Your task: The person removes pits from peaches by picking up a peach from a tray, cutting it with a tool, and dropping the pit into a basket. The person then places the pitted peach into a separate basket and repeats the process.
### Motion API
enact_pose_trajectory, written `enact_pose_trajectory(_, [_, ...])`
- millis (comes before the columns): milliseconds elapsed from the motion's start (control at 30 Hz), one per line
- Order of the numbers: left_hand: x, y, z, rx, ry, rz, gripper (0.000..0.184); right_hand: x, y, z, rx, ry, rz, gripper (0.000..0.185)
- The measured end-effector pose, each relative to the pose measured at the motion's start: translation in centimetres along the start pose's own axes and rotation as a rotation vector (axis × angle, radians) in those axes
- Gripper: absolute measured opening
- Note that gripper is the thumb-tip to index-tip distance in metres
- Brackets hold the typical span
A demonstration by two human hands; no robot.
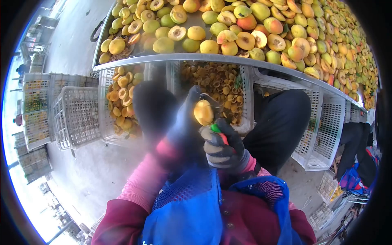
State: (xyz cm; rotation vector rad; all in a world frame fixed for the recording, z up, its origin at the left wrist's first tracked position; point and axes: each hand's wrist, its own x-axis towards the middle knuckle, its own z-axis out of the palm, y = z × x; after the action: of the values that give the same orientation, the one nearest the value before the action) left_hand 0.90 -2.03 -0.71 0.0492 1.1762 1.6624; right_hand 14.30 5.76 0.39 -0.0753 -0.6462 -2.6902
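Note:
My left hand (184, 119), in a grey glove, is closed on a yellow peach (203, 112) and holds it over a crate between my knees. Part of this hand is blurred by haze on the lens. My right hand (222, 146), in a grey and black glove, is wrapped round a small hand tool (216, 129) with a green-and-red handle, just below the peach. A thin curved strip of metal shows above the peach; whether it belongs to the tool I cannot tell.
A metal-edged table (196, 57) carries many whole and halved peaches. Under its edge stand a crate of peach halves (121, 98) and a crate of brownish scraps (220, 77). White crates (77, 116) stand left, more (322, 122) right. Another person's dark-clothed legs (354, 143) are far right.

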Motion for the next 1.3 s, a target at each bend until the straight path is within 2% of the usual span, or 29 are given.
enact_pose_trajectory(33, [1.1, -2.2, -2.9, -0.056, -0.059, 0.046, 0.056, 0.1, 0.0, 0.3, -0.003, -0.031, -0.01, 0.044])
enact_pose_trajectory(133, [-1.1, -0.4, -0.2, 1.169, 0.24, 0.688, 0.054, 0.2, -0.2, 0.7, -0.008, -0.058, -0.021, 0.045])
enact_pose_trajectory(200, [-1.4, 0.1, -0.5, 0.668, 0.137, 0.381, 0.05, 0.2, -0.3, -0.6, -0.014, 0.016, 0.002, 0.045])
enact_pose_trajectory(267, [-0.8, 0.2, -0.7, -0.201, 0.056, -0.085, 0.05, 0.4, -0.5, -0.7, -0.015, -0.026, 0.044, 0.045])
enact_pose_trajectory(300, [-0.1, -0.4, -1.4, -0.356, -0.173, -0.084, 0.052, 0.4, -0.6, -0.5, -0.027, -0.032, 0.051, 0.045])
enact_pose_trajectory(400, [0.6, 1.2, 1.0, -0.486, -0.256, -0.094, 0.052, 0.5, -0.9, -0.4, -0.096, -0.028, 0.041, 0.045])
enact_pose_trajectory(433, [-0.4, 2.3, 3.0, -0.28, -0.033, -0.082, 0.051, 0.3, -0.9, -0.5, -0.118, -0.022, 0.033, 0.045])
enact_pose_trajectory(567, [0.8, 1.3, 2.8, -0.046, -0.139, -0.003, 0.051, -0.2, -1.1, -0.3, -0.136, -0.006, 0.021, 0.045])
enact_pose_trajectory(633, [1.1, 1.0, 3.1, 0.087, -0.039, 0.037, 0.055, -0.6, -1.4, -0.1, -0.161, 0.002, 0.006, 0.044])
enact_pose_trajectory(667, [0.9, 1.1, 3.4, 0.153, 0.014, 0.054, 0.057, -0.8, -1.5, 0.3, -0.264, 0.086, -0.086, 0.044])
enact_pose_trajectory(700, [1.1, 0.6, 3.0, 0.223, 0.031, 0.171, 0.047, -1.1, -1.7, 1.0, -0.367, 0.168, -0.176, 0.043])
enact_pose_trajectory(733, [0.9, 0.8, 2.8, 0.284, 0.07, 0.17, 0.048, -1.4, -1.9, 1.4, -0.466, 0.251, -0.265, 0.043])
enact_pose_trajectory(767, [0.5, 1.3, 2.6, 0.345, 0.109, 0.168, 0.049, -1.7, -2.5, 1.3, -0.684, 0.38, -0.435, 0.032])
enact_pose_trajectory(800, [0.3, 1.4, 2.6, 0.405, 0.147, 0.165, 0.05, -1.7, -2.5, 1.2, -0.845, 0.536, -0.531, 0.029])
enact_pose_trajectory(833, [0.6, 0.7, 2.8, 0.431, 0.177, 0.334, 0.042, -1.2, -2.6, 1.2, -1.008, 0.694, -0.629, 0.027])
enact_pose_trajectory(867, [0.5, 0.3, 3.4, 0.448, 0.176, 0.395, 0.039, -0.7, -2.3, 1.3, -1.166, 0.86, -0.724, 0.026])
enact_pose_trajectory(900, [0.2, 0.1, 4.0, 0.463, 0.176, 0.457, 0.037, 0.3, -2.3, 0.4, -1.163, 0.674, -0.92, 0.032])
enact_pose_trajectory(933, [-0.2, 0.2, 4.5, 0.478, 0.176, 0.523, 0.034, 0.6, -2.2, 0.4, -1.109, 0.669, -0.92, 0.031])
enact_pose_trajectory(1000, [-1.1, 0.8, 5.0, 0.24, 0.132, 0.412, 0.029, 0.9, -1.9, 1.2, -0.997, 0.661, -0.916, 0.032])
enact_pose_trajectory(1100, [-1.3, 2.0, 3.6, 0.445, 0.197, 0.563, 0.028, 0.0, -1.6, 3.4, -1.013, 0.728, -0.78, 0.028])
enact_pose_trajectory(1133, [-1.6, 2.4, 3.2, 0.41, 0.255, 0.642, 0.029, -0.2, -1.4, 4.0, -1.019, 0.768, -0.737, 0.027])
enact_pose_trajectory(1167, [-1.8, 3.3, 1.9, 0.749, 0.383, 0.762, 0.028, -0.5, -1.3, 4.2, -1.009, 0.755, -0.745, 0.026])
enact_pose_trajectory(1233, [-2.7, 5.5, 2.4, 0.722, 0.413, 0.704, 0.026, -0.8, -1.0, 4.4, -0.987, 0.727, -0.76, 0.024])
enact_pose_trajectory(1267, [-3.6, 6.9, 3.8, 0.357, 0.307, 0.53, 0.026, -0.8, -0.9, 4.4, -0.994, 0.728, -0.775, 0.024])
enact_pose_trajectory(1300, [-2.7, 5.9, 1.8, 0.547, 0.247, 0.636, 0.028, -0.7, -0.9, 4.4, -1.0, 0.728, -0.79, 0.024])
